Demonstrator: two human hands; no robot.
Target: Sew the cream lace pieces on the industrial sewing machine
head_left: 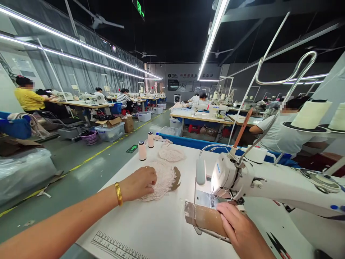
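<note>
My left hand (141,181), with a gold bracelet (118,194) at the wrist, has its fingers curled down on a pale pink lace piece (164,180). A brown scrap (176,178) pokes out at the lace's right edge. Farther back lies another pale lace piece (172,154). On the right, my right hand (239,223) lies with fingers stretched over the end of a worn brown, tube-like piece (207,217) in front of the needle area. Above it is the lit head of a white sewing machine (223,174). My right fingertips are partly hidden.
Two thread spools (142,151) stand at the table's back left. A printed ruler scale (115,246) runs along the front edge. Black thread snips (279,246) lie right of my right hand. A blue cloth trough (185,140) borders the far edge; co-workers sit beyond.
</note>
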